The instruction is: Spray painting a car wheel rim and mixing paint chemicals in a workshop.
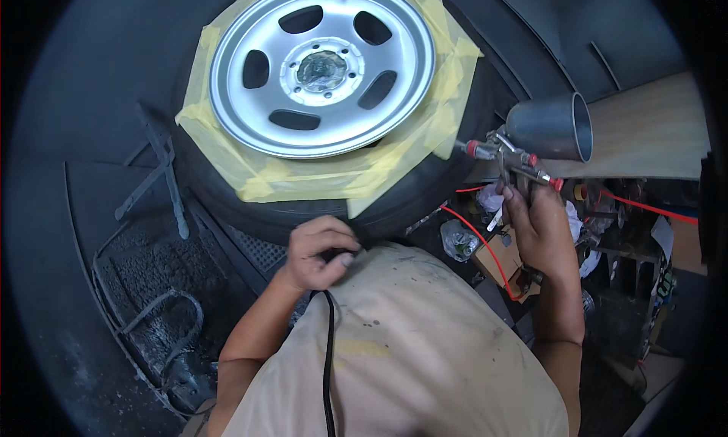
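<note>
Clamping on a spray gun (509, 155), the right grip (540, 219) is aiming its nozzle (464, 146) toward 9 o'clock. A grey cup (540, 128) is sitting on the gun, its mouth facing 3 o'clock. At 10 o'clock from the gun, the silver wheel (334, 111) is lying face up, with yellow tape (277, 181) partly covering the tyre (425, 188). At 6 o'clock from the wheel, the left grip (309, 253) is curling near the shirt (425, 331); I cannot tell whether it is holding anything. Below it, a black cord (328, 361) is hanging. At 8 o'clock from the right grip, a red hose (486, 232) is curving.
</note>
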Motion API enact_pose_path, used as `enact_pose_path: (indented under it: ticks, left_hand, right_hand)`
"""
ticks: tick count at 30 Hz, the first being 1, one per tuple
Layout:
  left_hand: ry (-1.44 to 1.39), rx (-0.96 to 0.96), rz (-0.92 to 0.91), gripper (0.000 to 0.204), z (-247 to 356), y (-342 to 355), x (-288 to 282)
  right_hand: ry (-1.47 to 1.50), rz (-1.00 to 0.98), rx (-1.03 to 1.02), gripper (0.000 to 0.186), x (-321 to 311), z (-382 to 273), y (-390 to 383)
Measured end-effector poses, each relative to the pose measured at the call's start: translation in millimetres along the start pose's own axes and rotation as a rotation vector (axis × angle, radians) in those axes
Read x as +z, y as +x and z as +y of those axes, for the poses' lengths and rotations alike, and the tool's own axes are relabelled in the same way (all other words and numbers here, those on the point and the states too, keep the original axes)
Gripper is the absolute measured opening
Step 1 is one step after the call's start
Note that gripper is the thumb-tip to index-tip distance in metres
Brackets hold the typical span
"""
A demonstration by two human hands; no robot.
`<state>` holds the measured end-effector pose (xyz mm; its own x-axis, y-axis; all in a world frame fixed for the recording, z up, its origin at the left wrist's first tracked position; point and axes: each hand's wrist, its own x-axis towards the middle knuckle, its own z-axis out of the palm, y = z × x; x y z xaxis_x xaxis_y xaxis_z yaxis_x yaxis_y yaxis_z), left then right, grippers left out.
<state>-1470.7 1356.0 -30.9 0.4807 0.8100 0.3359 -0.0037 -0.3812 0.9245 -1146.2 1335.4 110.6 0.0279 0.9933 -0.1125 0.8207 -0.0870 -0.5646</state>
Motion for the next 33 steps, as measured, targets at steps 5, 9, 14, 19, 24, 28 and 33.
enact_pose_path:
  ticks: [5, 9, 14, 19, 24, 28, 33]
  left_hand:
    - [0.101, 0.067, -0.065, 0.017, -5, -13, -11]
    - [0.313, 0.108, -0.033, 0.019, -11, -24, -51]
    - [0.566, 0.101, 0.087, 0.021, -17, -36, -101]
    - [0.739, 0.065, 0.213, 0.023, -23, -42, -144]
    - [0.826, 0.042, 0.275, 0.026, -41, -51, -178]
    - [0.859, 0.028, 0.268, 0.028, -57, -61, -205]
    - [0.922, 0.022, 0.255, 0.031, -70, -70, -235]
  right_hand:
    - [0.084, -0.130, -0.029, 0.011, 32, -42, 8]
    - [0.123, -0.151, -0.173, 0.012, 59, -75, 33]
    - [0.103, -0.167, -0.362, 0.013, 84, -111, 75]
    - [0.084, -0.216, -0.400, 0.013, 104, -151, 122]
    - [0.079, -0.192, -0.437, 0.014, 134, -176, 160]
    - [0.078, -0.130, -0.492, 0.017, 161, -190, 183]
    - [0.123, -0.080, -0.514, 0.019, 183, -205, 200]
